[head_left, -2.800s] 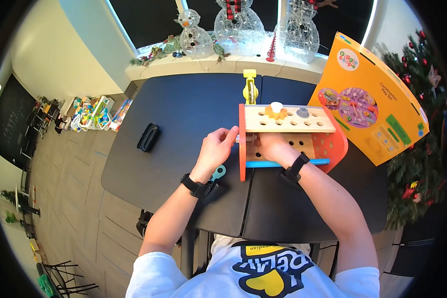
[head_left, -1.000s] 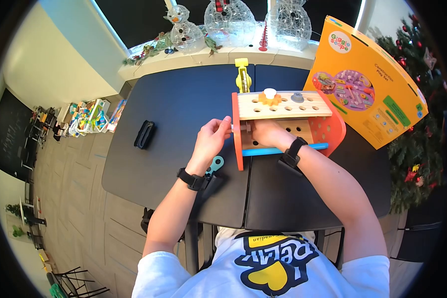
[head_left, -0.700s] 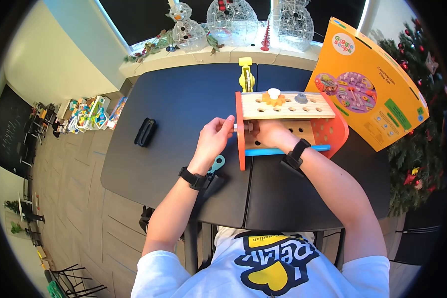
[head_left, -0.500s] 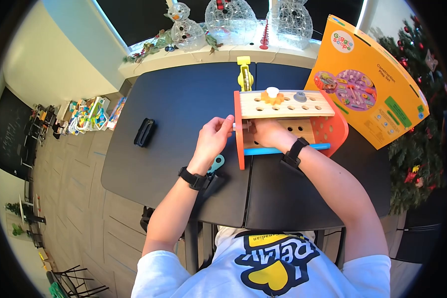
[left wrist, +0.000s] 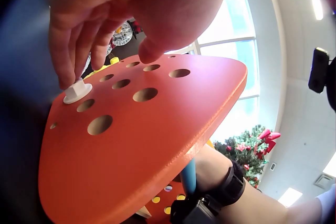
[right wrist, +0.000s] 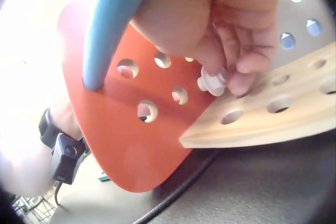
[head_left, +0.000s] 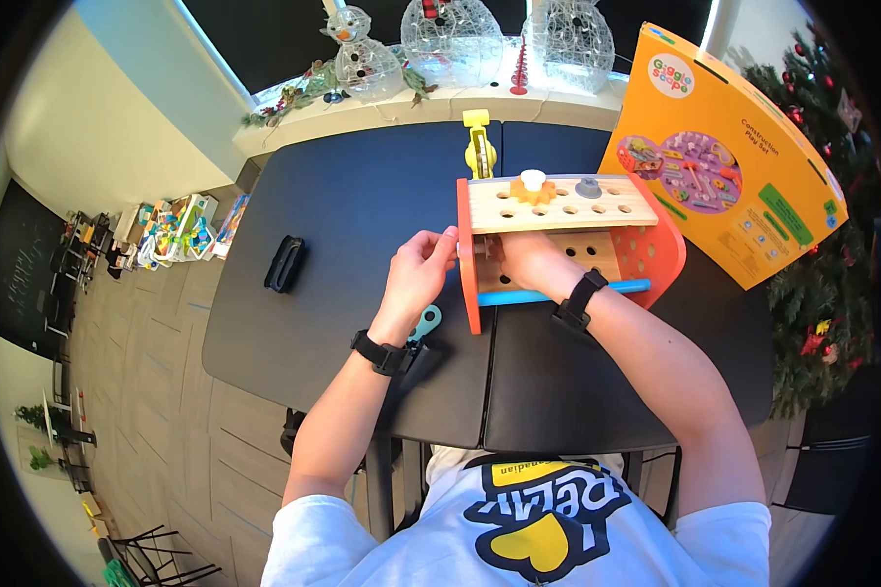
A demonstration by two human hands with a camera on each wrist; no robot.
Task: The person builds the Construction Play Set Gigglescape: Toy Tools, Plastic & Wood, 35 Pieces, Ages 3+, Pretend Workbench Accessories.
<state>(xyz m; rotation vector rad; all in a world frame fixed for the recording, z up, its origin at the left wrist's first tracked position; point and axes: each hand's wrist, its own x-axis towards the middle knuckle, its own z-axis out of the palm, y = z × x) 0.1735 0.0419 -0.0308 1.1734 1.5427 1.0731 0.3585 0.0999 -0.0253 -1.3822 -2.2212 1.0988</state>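
Observation:
A wooden toy workbench with red side panels [head_left: 469,293] stands on the dark table. At the left panel's outer face, my left hand [head_left: 417,279] has a fingertip on the hexagonal head of a white toy bolt [left wrist: 77,91]; the thumb stays apart from it. Inside the bench, under the pegboard top, my right hand [right wrist: 239,29] pinches a white flanged nut [right wrist: 213,83] close to the panel's inner face. In the head view the right fingers are mostly hidden by the hand. A blue rod [head_left: 568,293] runs along the bench's front, below the right wrist.
An orange gear [head_left: 533,191] with a white bolt and a grey piece [head_left: 588,187] sit on the bench top. Behind stands a yellow toy tool [head_left: 479,147]. An orange box [head_left: 700,157] leans at right. A black case [head_left: 286,264] and teal piece [head_left: 428,321] lie left.
The head view has shifted, so the bench sits higher in the picture. Both hands keep their places at the left panel, with only slight finger movement.

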